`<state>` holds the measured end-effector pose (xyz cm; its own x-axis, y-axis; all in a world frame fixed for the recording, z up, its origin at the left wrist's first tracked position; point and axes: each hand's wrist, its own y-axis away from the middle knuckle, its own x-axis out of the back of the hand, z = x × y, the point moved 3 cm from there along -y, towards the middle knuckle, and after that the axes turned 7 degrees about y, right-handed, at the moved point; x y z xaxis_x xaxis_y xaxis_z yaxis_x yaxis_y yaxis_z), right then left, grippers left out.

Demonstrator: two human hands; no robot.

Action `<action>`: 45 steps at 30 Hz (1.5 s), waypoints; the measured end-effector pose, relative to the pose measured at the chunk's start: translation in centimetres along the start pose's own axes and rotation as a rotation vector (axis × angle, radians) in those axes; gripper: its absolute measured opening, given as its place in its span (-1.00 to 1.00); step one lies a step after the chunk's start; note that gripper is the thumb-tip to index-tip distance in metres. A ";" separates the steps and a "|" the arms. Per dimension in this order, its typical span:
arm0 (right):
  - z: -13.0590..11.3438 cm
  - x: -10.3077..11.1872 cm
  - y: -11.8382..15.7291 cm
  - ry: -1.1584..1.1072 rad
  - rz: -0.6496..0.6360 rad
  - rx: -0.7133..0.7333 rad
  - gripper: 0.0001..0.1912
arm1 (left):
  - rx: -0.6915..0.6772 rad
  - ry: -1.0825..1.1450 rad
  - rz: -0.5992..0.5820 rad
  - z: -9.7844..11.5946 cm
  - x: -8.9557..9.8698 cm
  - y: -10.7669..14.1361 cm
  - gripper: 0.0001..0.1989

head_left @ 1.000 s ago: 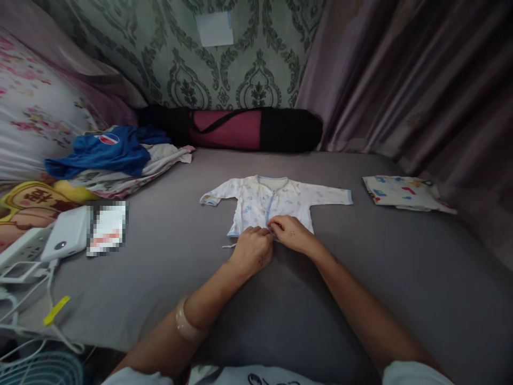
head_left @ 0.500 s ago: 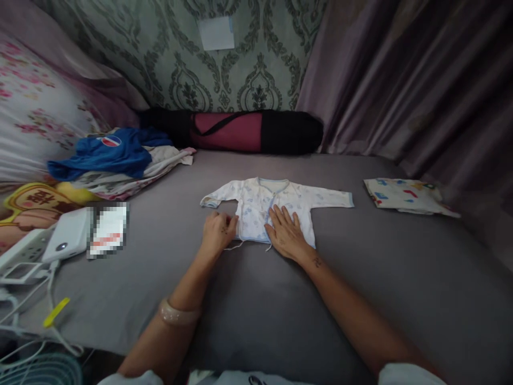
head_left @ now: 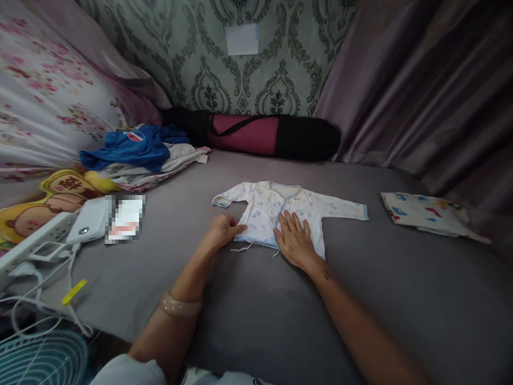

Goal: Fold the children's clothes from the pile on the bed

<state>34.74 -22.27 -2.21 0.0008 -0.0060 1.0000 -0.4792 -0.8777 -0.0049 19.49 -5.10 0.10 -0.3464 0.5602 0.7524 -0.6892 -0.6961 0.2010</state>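
A white baby shirt (head_left: 262, 214) with pale blue prints and blue trim lies spread on the grey bed sheet, both sleeves stretched out sideways. Thin white ties trail from its lower hem. At the shirt's lower left edge is my left hand (head_left: 223, 231), its fingers curled and its thumb on the cloth, closed on that edge. My right hand (head_left: 297, 243) rests flat on the right half of the shirt's front, fingers stretched out and covering part of it.
Folded printed cloth (head_left: 428, 213) lies to the right. A blue garment (head_left: 132, 149) tops a clothes pile at back left, beside a long black-and-maroon bag (head_left: 248, 133). A power strip (head_left: 44, 240), white device (head_left: 90, 220) and cables are left; a fan (head_left: 44, 355) stands below.
My view has turned a little left, so everything sits further right in the picture. Both hands stay at nearly the same places on the shirt.
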 end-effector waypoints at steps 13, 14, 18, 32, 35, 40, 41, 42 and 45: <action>1.0 5.1 -3.8 0.007 -0.175 0.074 -0.56 | 0.255 0.220 0.244 -3.7 5.7 -4.9 -0.69; 1.0 5.8 -4.8 0.019 -0.143 0.054 -0.58 | 0.269 0.201 0.218 -3.7 5.6 -5.4 -0.68; -0.6 6.5 -9.2 -0.012 0.001 0.036 -0.64 | 0.310 0.128 0.265 -3.6 5.0 -6.4 -0.68; -7.2 -0.2 -15.8 -0.194 0.226 0.010 -0.46 | -0.158 -0.001 0.655 -3.0 5.5 -6.3 -0.63; -7.3 -0.9 -15.5 -0.163 0.216 -0.023 -0.44 | -0.041 -0.046 0.656 -4.2 5.8 -6.3 -0.64; -7.4 -0.8 -15.5 -0.134 0.206 -0.003 -0.46 | 0.183 -0.031 0.582 -7.1 5.9 -6.8 -0.67; -7.4 -0.8 -15.5 -0.135 0.213 0.002 -0.46 | 0.213 -0.029 0.607 -7.3 6.0 -6.9 -0.67; -7.3 -0.8 -15.5 -0.138 0.220 0.005 -0.46 | 0.249 -0.031 0.630 -7.4 6.1 -7.1 -0.67; -7.3 -1.0 -15.6 -0.152 0.234 0.008 -0.46 | 0.360 -0.039 0.661 -7.2 6.3 -8.0 -0.55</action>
<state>35.82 -5.08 -3.09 0.0235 -0.2801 0.9597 -0.4751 -0.8477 -0.2358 18.28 7.24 -1.24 -0.5883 -0.0364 0.8078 -0.0926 -0.9894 -0.1121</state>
